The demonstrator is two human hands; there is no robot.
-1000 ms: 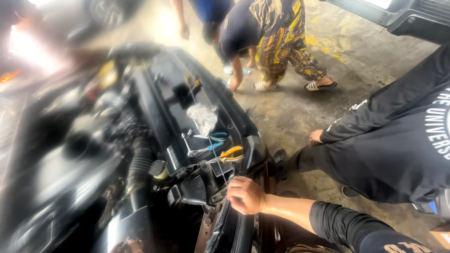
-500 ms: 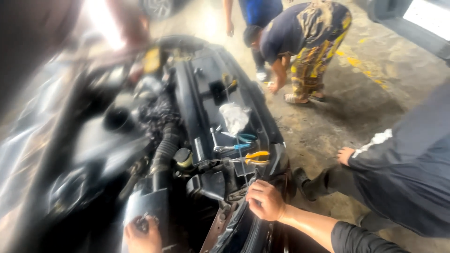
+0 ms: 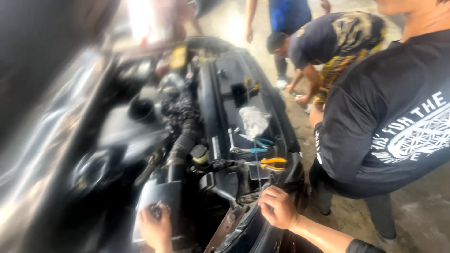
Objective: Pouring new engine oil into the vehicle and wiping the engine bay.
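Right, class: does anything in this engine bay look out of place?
Yes. Loose tools lie on the black front panel: yellow-handled pliers, blue-handled pliers and a wrench, beside a crumpled plastic bag.

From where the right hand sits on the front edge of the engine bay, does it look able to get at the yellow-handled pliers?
Probably yes. The right hand grips the front edge just below the yellow-handled pliers, which lie uncovered on the front panel. Only a thin upright rod stands between them.
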